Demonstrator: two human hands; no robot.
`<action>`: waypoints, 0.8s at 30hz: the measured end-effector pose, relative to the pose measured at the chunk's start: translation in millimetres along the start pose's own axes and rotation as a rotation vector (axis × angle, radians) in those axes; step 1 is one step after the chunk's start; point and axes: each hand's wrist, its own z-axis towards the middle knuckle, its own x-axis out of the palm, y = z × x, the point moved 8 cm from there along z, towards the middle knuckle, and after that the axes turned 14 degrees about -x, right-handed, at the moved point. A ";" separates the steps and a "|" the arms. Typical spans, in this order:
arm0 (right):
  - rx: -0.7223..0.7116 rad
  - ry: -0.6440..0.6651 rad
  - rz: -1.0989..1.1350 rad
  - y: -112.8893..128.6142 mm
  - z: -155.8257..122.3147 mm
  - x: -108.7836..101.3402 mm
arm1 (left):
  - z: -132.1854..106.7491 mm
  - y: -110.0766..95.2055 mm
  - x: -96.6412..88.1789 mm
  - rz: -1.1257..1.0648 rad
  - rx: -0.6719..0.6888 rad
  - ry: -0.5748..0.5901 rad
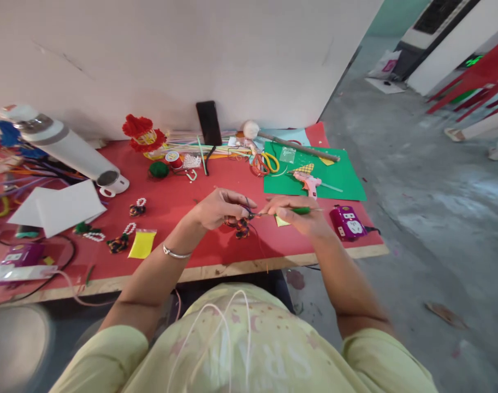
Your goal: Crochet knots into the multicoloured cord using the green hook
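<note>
My left hand pinches a small dark crochet piece with orange and red flecks, which hangs below the fingers. In my right hand is a crochet hook with a green grip, held level. Its tip meets the work close to my left fingertips, though the exact stitch is too small to make out. A strand of yarn trails down from the piece toward the table edge. Partly under my right hand lies a small yellow packet.
On the red table stand a white flask and a phone. Behind my right hand, a pink glue gun rests on a green sheet. A purple power socket box sits right; beaded crochet pieces and a yellow packet lie left.
</note>
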 end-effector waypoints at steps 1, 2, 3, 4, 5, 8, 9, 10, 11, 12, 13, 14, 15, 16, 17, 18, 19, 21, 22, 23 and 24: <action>0.067 -0.078 0.114 -13.0 -4.3 2.1 | 1.2 0.7 4.2 -0.017 0.013 0.028; 0.094 -0.210 0.201 -24.6 -9.4 2.0 | 2.5 0.6 6.8 -0.036 0.045 0.032; 0.114 -0.334 0.242 -36.2 -15.7 3.3 | 3.7 0.0 7.9 -0.050 0.094 0.015; 0.122 -0.452 0.237 -45.9 -22.6 4.7 | 4.1 -1.4 6.0 -0.071 0.161 -0.032; 0.120 -0.545 0.190 -52.7 -29.2 6.8 | 3.8 -2.6 2.9 -0.062 0.230 -0.097; 0.090 -0.634 0.034 -57.9 -38.8 16.2 | 3.4 -0.8 -3.6 -0.021 0.324 -0.188; 0.075 -0.628 0.003 -56.5 -38.9 17.8 | 3.9 0.8 -5.4 -0.019 0.317 -0.186; 0.059 -0.612 -0.016 -54.1 -37.9 18.4 | 4.1 1.9 -7.5 -0.023 0.306 -0.182; 0.039 -0.587 -0.028 -51.0 -35.9 18.5 | 4.2 2.5 -9.4 -0.029 0.295 -0.178; 0.015 -0.563 -0.041 -47.0 -33.8 17.8 | 4.1 2.3 -10.8 -0.036 0.291 -0.179; -0.011 -0.538 -0.065 -42.5 -31.8 17.1 | 3.7 1.3 -11.8 -0.047 0.298 -0.189; -0.036 -0.519 -0.109 -37.6 -30.5 16.5 | 2.9 -0.1 -12.1 -0.064 0.318 -0.208; -0.064 -0.501 -0.178 -32.3 -29.8 16.5 | 2.1 -1.6 -11.9 -0.086 0.344 -0.235; -0.099 -0.481 -0.278 -26.5 -29.6 17.8 | 1.2 -2.6 -11.3 -0.118 0.371 -0.270; -0.144 -0.458 -0.401 -20.2 -29.9 20.6 | 0.1 -2.9 -10.9 -0.161 0.397 -0.313; -0.200 -0.433 -0.534 -14.0 -30.6 25.2 | -0.6 -2.1 -10.3 -0.214 0.411 -0.351; -0.266 -0.412 -0.659 -8.2 -31.8 31.0 | 0.0 0.0 -8.7 -0.277 0.404 -0.364; -0.398 -0.407 -0.823 -0.4 -35.8 40.7 | 5.4 6.6 -1.5 -0.388 0.314 -0.297; -0.448 -0.416 -0.847 1.2 -37.4 42.9 | 8.4 9.8 2.9 -0.426 0.251 -0.234; -0.484 -0.421 -0.837 1.5 -38.1 43.2 | 10.2 12.3 6.5 -0.447 0.189 -0.170; -0.508 -0.418 -0.805 1.1 -37.6 41.9 | 10.3 13.3 8.1 -0.452 0.145 -0.120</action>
